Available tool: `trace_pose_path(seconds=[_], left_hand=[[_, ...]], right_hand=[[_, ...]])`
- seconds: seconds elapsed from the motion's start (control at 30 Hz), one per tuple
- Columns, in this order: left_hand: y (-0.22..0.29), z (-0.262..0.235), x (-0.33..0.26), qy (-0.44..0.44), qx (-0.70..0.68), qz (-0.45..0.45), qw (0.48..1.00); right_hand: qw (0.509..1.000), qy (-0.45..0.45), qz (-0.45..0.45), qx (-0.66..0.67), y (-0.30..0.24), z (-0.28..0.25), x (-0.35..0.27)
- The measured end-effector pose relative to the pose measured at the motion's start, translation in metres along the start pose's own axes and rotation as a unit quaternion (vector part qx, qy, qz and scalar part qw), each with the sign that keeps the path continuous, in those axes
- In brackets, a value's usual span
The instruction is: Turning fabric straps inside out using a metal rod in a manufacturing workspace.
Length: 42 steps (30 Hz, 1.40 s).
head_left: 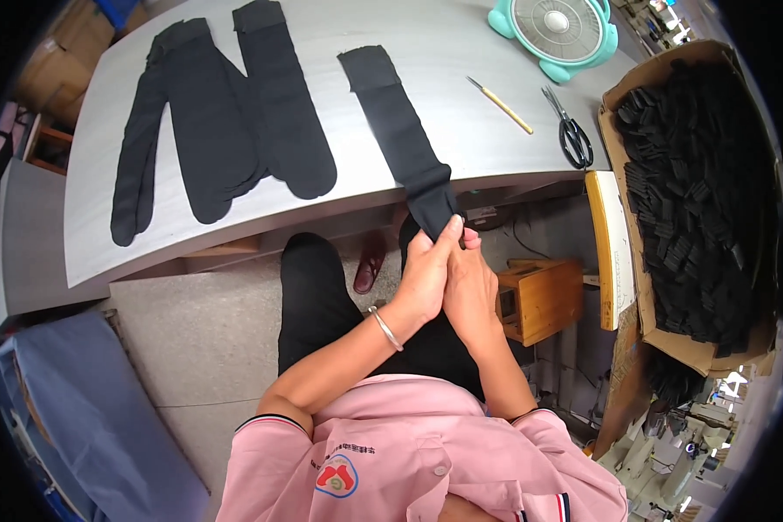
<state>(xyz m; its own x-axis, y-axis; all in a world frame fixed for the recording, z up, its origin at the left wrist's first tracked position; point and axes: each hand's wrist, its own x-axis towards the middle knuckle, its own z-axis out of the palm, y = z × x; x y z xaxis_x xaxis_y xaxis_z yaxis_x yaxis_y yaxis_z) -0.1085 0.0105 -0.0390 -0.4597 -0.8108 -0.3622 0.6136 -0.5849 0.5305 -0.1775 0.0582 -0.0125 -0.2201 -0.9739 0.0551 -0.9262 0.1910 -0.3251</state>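
A long black fabric strap [400, 130] lies over the front edge of the grey table, its wider square end flat on the top. Its near end hangs past the edge and is gripped between my two hands. My left hand [428, 270], with a bangle on the wrist, pinches the strap with the thumb on top. Pressed against it, my right hand [470, 283] is closed at the same end; what its fingers hold underneath is hidden. To the left on the table lie more black straps with rounded ends, a single one [287, 113] and an overlapping stack [204, 122].
On the grey table [444, 43] are a wooden-handled awl [500, 104], black-handled scissors [570, 126] and a teal fan [557, 30]. At the right stands a cardboard box [622, 174] full of small black pieces. A wooden stool [544, 300] is under the table's right side.
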Motion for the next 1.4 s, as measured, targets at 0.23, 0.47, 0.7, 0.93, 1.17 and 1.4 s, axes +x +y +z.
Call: trace_pose_path(seconds=[0.23, 0.47, 0.7, 0.93, 1.17, 1.4], left_hand=[[0.029, -0.004, -0.001, -0.034, 0.038, -0.001, 0.999], [0.022, -0.021, 0.01, -0.029, -0.007, -0.041, 0.999], [0.019, 0.001, 0.004, 0.008, -0.076, -0.006, 0.997], [0.062, -0.012, 0.023, -0.009, -0.06, 0.002, 0.998], [0.01, -0.01, 0.009, -0.019, -0.099, -0.015, 0.995], [0.044, -0.017, 0.016, -0.04, -0.066, -0.06, 0.995]], right_hand=[[0.994, 0.014, -0.038, -0.103, -0.013, -0.003, -0.018], [0.994, -0.055, 0.006, -0.094, -0.018, -0.01, -0.003], [0.994, -0.053, -0.025, -0.095, -0.012, 0.002, 0.014], [0.996, -0.006, -0.039, -0.08, -0.047, -0.015, -0.004], [0.999, 0.002, 0.003, -0.041, -0.03, 0.002, 0.008], [0.997, -0.035, -0.001, -0.063, -0.043, -0.013, -0.004]])
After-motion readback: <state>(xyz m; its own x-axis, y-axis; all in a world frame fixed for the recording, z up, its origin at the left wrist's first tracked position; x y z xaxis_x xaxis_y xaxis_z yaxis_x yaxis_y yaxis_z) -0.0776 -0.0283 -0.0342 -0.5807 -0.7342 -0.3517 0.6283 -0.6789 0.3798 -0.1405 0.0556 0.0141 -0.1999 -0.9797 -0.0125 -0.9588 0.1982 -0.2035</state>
